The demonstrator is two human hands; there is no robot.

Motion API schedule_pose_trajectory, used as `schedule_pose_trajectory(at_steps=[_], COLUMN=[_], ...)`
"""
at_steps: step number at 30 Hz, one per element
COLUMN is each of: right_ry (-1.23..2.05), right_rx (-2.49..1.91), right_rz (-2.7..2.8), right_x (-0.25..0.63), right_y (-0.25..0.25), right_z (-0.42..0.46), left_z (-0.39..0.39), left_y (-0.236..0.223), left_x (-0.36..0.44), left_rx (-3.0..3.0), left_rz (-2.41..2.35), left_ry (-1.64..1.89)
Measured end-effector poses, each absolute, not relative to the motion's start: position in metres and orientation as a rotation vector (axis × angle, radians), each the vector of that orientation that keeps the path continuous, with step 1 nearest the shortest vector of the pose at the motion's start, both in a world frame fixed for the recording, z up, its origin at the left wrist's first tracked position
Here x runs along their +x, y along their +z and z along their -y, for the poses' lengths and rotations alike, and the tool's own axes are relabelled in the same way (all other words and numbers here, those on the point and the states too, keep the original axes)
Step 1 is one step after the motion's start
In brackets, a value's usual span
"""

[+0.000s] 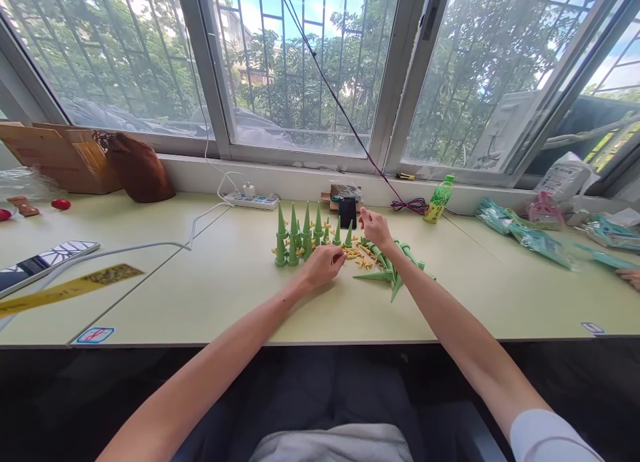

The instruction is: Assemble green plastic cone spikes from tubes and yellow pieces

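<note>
Several upright green spikes (pixel 318 225) grouped on the table (pixel 225 295), beyond and left of the left hand (pixel 324 265), long axes vertical, tips up. Loose spikes (pixel 374 275) lying on the near side of the right hand (pixel 377 227), long axes flat, one tip directed left, another toward the near edge. Yellow pieces (pixel 353 253) scattered between both hands. Both grips narrow, fingers curled inward; contents hidden, cannot tell.

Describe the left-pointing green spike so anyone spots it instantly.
On the pale table, find the green pile crossed by the right forearm. The green spike lies at its near left; its tip points left; the next spike points toward the viewer.
</note>
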State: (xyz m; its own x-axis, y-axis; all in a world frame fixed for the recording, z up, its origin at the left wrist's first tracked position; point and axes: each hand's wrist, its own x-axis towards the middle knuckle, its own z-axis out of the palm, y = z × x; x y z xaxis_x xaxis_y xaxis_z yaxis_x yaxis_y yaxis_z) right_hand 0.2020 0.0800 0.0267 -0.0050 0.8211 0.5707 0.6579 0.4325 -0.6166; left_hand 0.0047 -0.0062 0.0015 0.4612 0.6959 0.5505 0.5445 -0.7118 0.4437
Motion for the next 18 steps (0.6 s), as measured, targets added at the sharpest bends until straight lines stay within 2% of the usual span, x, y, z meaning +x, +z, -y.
schedule_pose_trajectory(at_steps=[5, 18], right_ry=[0.062, 0.187], right_rx=[-1.54, -1.799], right_rz=[1.757, 2.084], right_x=[0.225, 0.224], right_y=[0.019, 0.012], right_z=[-0.084, -0.077], left_z=[0.009, 0.011], left_y=[0.003, 0.002], left_x=[0.005, 0.004], left_rx=[2.486, 2.521], left_rz=[-1.075, -1.058], left_ry=[1.077, 0.979])
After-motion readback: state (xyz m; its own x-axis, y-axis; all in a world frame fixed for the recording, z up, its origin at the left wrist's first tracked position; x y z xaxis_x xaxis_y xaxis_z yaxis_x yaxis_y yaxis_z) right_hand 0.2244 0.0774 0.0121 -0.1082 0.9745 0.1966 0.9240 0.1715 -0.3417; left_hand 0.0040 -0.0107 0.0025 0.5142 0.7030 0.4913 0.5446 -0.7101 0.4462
